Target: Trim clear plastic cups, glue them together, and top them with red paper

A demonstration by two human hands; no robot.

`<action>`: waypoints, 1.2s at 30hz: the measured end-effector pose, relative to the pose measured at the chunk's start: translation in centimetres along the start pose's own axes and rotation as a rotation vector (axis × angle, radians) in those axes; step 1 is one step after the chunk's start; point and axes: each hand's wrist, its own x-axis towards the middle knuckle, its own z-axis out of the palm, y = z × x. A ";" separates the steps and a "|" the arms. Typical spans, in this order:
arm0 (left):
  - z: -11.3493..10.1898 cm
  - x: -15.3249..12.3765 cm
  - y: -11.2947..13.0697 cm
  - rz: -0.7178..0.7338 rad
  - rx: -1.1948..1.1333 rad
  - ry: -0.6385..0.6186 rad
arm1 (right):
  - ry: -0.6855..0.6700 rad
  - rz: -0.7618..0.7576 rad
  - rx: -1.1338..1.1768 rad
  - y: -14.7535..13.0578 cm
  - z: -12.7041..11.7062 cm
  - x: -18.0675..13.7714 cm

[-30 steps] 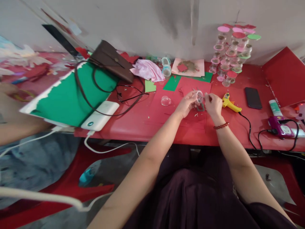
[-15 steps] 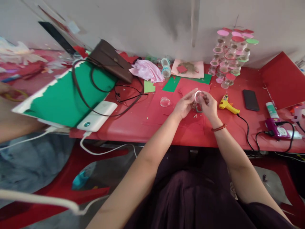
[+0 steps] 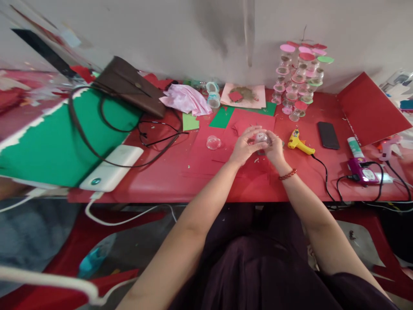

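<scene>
Head view: our L hand (image 3: 247,146) & R hand (image 3: 275,147) are both grasping the small clear cup (image 3: 262,137), L fingers curled round its L side, R fingers wrapped on its R. So the cup's btwn the hands, fwd of both wrists, touching both; neither hand's nearer. Long axis looks pointed roughly up at the cam, but fingers hide a lot, so we can't tell exact tilt.

L of the L hand, apart from it, we've a clear round piece (image 3: 213,142) on the red table (image 3: 155,181). Near the R hand, on its R: yellow glue gun (image 3: 300,144), then phone (image 3: 328,135) further R. Fwd & R of both hands: cluster of joined cups (image 3: 300,73). Fwd & L of the L hand: green paper (image 3: 222,117). Well off L: white power bank (image 3: 112,167).
</scene>
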 end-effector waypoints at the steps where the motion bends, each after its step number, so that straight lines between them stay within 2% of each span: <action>1: 0.0 0.0 0.0 0.012 0.015 0.002 | 0.003 -0.013 0.001 0.0 0.0 0.0; 4: -0.3 0.3 -0.5 0.063 0.064 0.019 | 0.092 -0.050 0.021 0.0 -0.2 0.1; 7: -1.0 0.9 -1.7 0.185 0.215 0.051 | 0.182 -0.078 0.084 -0.4 -0.5 0.2; 10: -1.6 1.3 -2.9 0.289 0.351 0.051 | 0.151 -0.123 0.121 -1.1 -0.8 0.2; 15: -1.8 1.3 -3.7 0.350 0.404 0.125 | 0.104 -0.192 0.014 -2.0 -1.0 0.0; 19: -1.6 0.9 -3.1 0.426 0.532 0.140 | 0.183 -0.222 -0.005 -2.1 -0.8 -0.3; 24: -1.1 1.2 -1.4 0.497 0.608 0.128 | 0.269 -0.241 0.026 -2.8 -0.9 -0.5; 26: -1.1 1.6 -0.6 0.521 0.653 0.084 | 0.274 -0.214 0.035 -3.2 -1.3 -0.1; 29: -1.3 2.2 0.0 0.564 0.709 0.041 | 0.205 -0.159 0.039 -3.7 -1.9 0.9; 32: -1.7 2.7 -0.4 0.541 0.658 0.074 | 0.105 -0.154 0.029 -3.6 -2.1 1.9; 36: -1.7 3.1 -1.4 0.370 0.408 0.113 | 0.070 -0.159 0.074 -2.5 -1.4 2.0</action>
